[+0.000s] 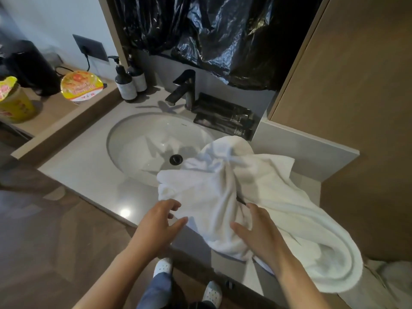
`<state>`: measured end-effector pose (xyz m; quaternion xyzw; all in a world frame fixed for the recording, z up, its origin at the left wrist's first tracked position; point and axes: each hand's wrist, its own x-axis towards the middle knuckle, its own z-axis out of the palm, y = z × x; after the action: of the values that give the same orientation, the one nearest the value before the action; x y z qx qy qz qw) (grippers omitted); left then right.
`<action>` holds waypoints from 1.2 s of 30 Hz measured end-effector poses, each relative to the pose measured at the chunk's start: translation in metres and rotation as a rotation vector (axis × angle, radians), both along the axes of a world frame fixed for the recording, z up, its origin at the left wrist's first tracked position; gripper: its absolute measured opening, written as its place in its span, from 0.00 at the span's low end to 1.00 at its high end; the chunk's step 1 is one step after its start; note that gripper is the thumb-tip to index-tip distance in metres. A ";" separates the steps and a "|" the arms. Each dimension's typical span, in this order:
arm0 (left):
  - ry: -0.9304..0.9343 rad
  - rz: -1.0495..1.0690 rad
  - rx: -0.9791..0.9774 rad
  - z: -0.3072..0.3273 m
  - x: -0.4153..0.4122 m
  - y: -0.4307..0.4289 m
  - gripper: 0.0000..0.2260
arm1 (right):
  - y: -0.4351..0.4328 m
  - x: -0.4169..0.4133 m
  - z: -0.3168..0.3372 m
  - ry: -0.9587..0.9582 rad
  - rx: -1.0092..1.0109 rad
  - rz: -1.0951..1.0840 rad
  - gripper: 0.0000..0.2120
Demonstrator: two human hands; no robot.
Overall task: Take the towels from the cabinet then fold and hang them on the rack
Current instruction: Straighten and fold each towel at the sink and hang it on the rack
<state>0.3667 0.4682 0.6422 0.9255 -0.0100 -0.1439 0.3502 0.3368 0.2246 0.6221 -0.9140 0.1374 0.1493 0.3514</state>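
Fluffy cloth towel [256, 197], glossy counter [89, 175], matt metal faucet [185, 88]

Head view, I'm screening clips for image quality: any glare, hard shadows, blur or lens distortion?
Head view: a glare spot on the countertop; glints across the black plastic sheet; jagged shadows in the sink; straight edges bow toward the frame's rim; the yellow cup at left looks soft.

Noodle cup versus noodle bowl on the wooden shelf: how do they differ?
The noodle cup is tall and yellow-sided, its lid peeled up; the noodle bowl is wider, its lid flat and closed. The cup stands farther left. Both sit on the wooden shelf.
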 end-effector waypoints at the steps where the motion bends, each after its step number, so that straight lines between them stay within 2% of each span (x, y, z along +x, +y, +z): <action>1: 0.005 -0.024 0.013 -0.004 0.009 0.000 0.18 | 0.002 0.002 -0.002 0.038 -0.008 -0.022 0.34; 5: 0.002 -0.127 0.064 -0.025 0.041 0.006 0.21 | 0.015 0.003 -0.007 0.103 -0.003 -0.166 0.38; 8: 0.054 -0.170 0.063 -0.039 0.059 0.013 0.27 | 0.023 0.002 -0.010 0.104 0.030 -0.295 0.38; 11: 0.065 -0.249 0.153 -0.049 0.073 0.019 0.30 | 0.031 0.002 -0.013 0.124 0.017 -0.355 0.35; 13: 0.065 -0.288 0.210 -0.049 0.082 0.018 0.27 | 0.038 0.002 -0.014 0.144 -0.015 -0.366 0.31; 15: 0.091 -0.319 0.205 -0.045 0.091 0.017 0.18 | 0.042 0.003 -0.015 0.125 -0.037 -0.355 0.21; 16: 0.120 -0.323 0.172 -0.042 0.095 0.016 0.15 | 0.044 0.004 -0.014 0.103 -0.039 -0.353 0.18; 19: 0.175 -0.341 0.047 -0.036 0.099 0.019 0.19 | 0.047 0.004 -0.010 -0.016 0.025 -0.397 0.18; 23: 0.123 -0.348 -0.059 -0.024 0.099 0.027 0.17 | 0.053 0.004 0.014 -0.213 0.199 -0.529 0.14; 26: 0.127 -0.402 -0.073 -0.012 0.098 0.030 0.18 | 0.054 0.013 0.043 -0.377 0.132 -0.485 0.11; 29: 0.027 -0.388 -0.013 0.007 0.099 0.026 0.20 | 0.048 0.021 0.074 -0.511 0.034 -0.397 0.07; 31: -0.078 -0.335 -0.034 0.023 0.100 0.021 0.22 | 0.044 0.022 0.095 -0.592 -0.019 -0.305 0.10; 33: -0.199 -0.308 -0.131 0.039 0.101 0.014 0.27 | 0.040 0.022 0.113 -0.665 -0.047 -0.228 0.08; 36: -0.387 -0.336 -0.314 0.072 0.105 0.003 0.24 | 0.036 0.019 0.132 -0.734 -0.068 -0.170 0.05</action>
<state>0.4721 0.4714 0.7142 0.8555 -0.2520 -0.0174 0.4520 0.3556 0.2606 0.7539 -0.9031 0.0828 -0.2226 0.3577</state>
